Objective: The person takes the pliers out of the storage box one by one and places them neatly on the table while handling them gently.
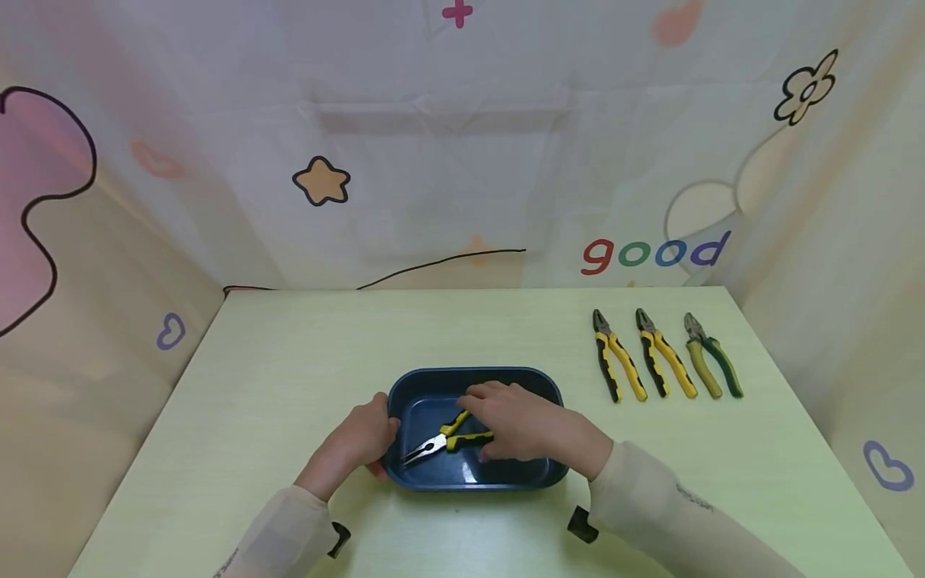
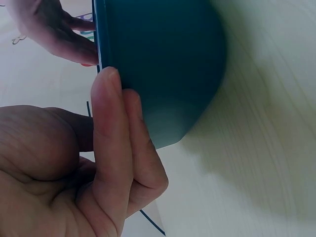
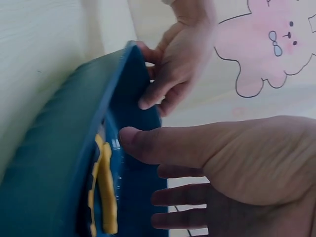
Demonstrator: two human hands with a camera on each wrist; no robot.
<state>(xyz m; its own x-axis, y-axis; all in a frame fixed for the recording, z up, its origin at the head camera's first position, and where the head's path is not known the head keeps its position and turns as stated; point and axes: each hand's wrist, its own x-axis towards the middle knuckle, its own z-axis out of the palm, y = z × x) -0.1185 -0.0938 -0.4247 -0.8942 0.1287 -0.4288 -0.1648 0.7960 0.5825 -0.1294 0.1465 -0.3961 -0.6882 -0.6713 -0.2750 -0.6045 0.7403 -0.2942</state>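
A dark blue rectangular tray (image 1: 477,486) stands near the front middle of the table. My left hand (image 1: 364,433) grips its left end, thumb inside the rim and fingers against the outer wall. Inside lie needle-nose pliers (image 1: 435,445) with yellow and black handles, spread apart, the jaws toward the tray's left front corner. Over the right part of the tray hovers my right hand (image 1: 527,421), covering the handle ends in the head view. In the right wrist view, its thumb and fingers are extended beside the yellow handle (image 3: 107,192), with nothing gripped.
At the right of the table (image 1: 303,337), two yellow-and-black pliers (image 1: 610,353) (image 1: 665,353) and one green-handled pair (image 1: 711,353) lie in a row, jaws pointing away. A printed curtain (image 1: 448,185) surrounds the table behind and at the sides.
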